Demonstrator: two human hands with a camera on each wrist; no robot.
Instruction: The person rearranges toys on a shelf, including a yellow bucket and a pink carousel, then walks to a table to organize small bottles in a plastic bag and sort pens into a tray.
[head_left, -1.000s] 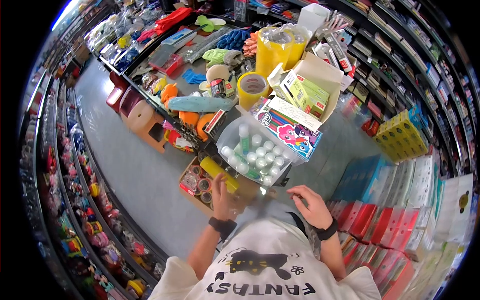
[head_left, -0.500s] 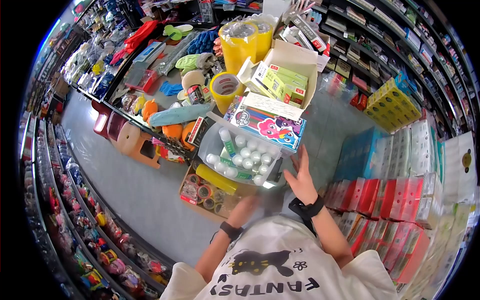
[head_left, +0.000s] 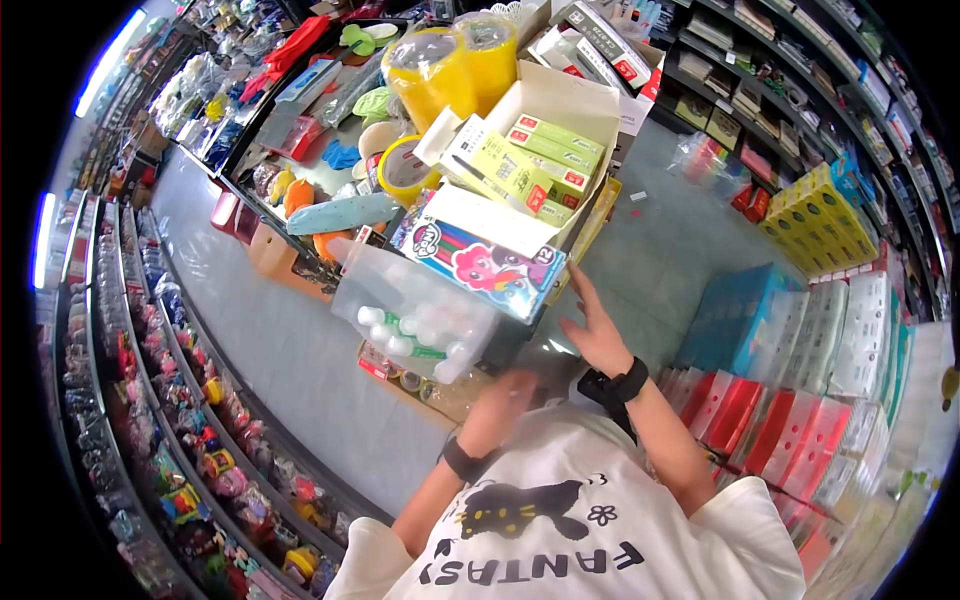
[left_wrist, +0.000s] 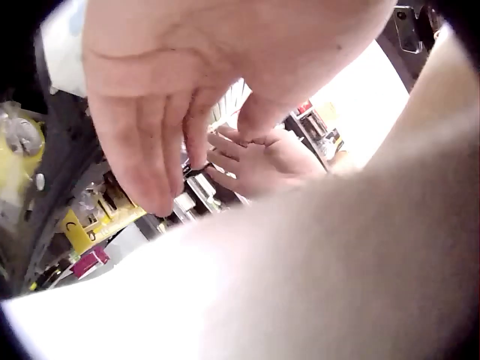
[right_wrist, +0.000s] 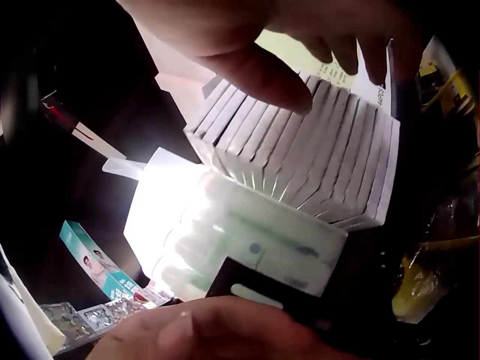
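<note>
A translucent bin (head_left: 470, 325) of white-capped tubes stands in front of my body in the head view. Against its far side leans a stack of boxes with a cartoon-pony box (head_left: 500, 272) in front; their white edges (right_wrist: 322, 142) show in the right wrist view. My right hand (head_left: 598, 338) reaches up along the right side of this load, fingers extended, fingertips right at the pony box's corner. Low before the bin is my left hand (head_left: 500, 405), blurred; its fingers look straight and hold nothing in the left wrist view, with the right hand (left_wrist: 262, 161) beyond.
Behind the pony box stand an open carton (head_left: 600, 115) of small green boxes and rolls of yellow tape (head_left: 430, 75). A carton (head_left: 440, 400) lies on the floor below the bin. Shelves (head_left: 150, 400) line the left; red-and-clear file boxes (head_left: 760, 430) are stacked at right.
My left hand has come down from beside the yellow roll to in front of the bin. My right hand has reached forward to the load's side. The bin now shows more of its side wall.
</note>
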